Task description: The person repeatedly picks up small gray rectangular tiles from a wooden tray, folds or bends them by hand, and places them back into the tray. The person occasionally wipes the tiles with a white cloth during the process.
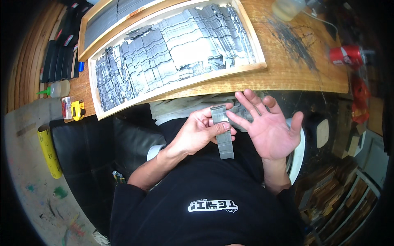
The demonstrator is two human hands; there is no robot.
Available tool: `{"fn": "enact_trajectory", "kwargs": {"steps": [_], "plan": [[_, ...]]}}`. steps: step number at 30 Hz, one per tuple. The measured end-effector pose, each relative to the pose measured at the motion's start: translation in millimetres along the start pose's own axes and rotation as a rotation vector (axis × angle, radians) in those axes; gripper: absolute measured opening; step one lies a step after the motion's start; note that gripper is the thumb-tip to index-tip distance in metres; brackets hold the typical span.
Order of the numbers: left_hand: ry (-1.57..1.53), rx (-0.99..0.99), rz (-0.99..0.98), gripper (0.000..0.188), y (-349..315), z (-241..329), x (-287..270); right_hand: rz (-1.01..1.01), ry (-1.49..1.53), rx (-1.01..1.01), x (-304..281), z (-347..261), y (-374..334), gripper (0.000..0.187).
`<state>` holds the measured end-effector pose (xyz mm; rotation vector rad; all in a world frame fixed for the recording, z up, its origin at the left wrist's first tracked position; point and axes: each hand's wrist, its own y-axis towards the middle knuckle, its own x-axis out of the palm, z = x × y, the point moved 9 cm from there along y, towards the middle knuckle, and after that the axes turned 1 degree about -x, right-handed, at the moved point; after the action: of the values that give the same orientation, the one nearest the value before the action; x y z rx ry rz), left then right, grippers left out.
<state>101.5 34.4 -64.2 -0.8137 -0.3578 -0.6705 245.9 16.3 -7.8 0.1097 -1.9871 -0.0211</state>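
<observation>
My left hand (196,130) pinches a narrow stack of thin grey strips (224,141) between thumb and fingers, above my lap. The stack hangs nearly upright, its lower end tilted slightly right. Beside it my right hand (273,131) is open, palm turned up and fingers spread, with nothing in it; one fingertip comes close to the top of the stack. Beyond both hands, a shallow wood-framed tray (184,84) rests on the table, filled with rows of similar grey strips (150,61).
Behind the tray lies a second wooden frame (84,39) with grey pieces. The wooden table (303,78) bears a red can (346,55), a cloudy plastic container (287,9), a green-tipped bottle (59,89) and a yellow tape measure (78,110). A grey cloth (168,110) hangs below its edge.
</observation>
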Motion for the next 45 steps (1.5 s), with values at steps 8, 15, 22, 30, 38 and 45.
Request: {"fn": "enact_trajectory", "kwargs": {"steps": [8, 15, 22, 30, 38, 45], "plan": [[0.102, 0.032, 0.029, 0.045, -5.2, -2.7, -4.3, -0.020, 0.111, -0.013, -1.4, 6.0, 4.4, 0.076], [0.017, 0.027, 0.006, 0.041, -5.2, -2.9, 1.3, -0.027, 0.090, -0.009, -0.3, 0.9, 2.3, 0.077], [-0.006, -0.018, -0.019, 0.041, -6.6, -2.4, 2.4, -0.067, 0.093, 0.000, 2.5, -6.7, 6.7, 0.079], [-0.015, -0.013, -0.076, 0.041, -8.0, 4.1, 9.8, -0.050, 0.157, 0.068, 1.5, 3.3, 10.1, 0.081], [-0.038, -0.008, -0.083, 0.042, -5.0, -0.2, 12.2, -0.041, 0.162, 0.069, 2.3, 5.9, 11.7, 0.080], [-0.035, -0.026, -0.073, 0.041, -4.7, -2.7, 13.3, -0.045, 0.177, 0.078, 1.8, 9.4, 11.5, 0.079]]}}
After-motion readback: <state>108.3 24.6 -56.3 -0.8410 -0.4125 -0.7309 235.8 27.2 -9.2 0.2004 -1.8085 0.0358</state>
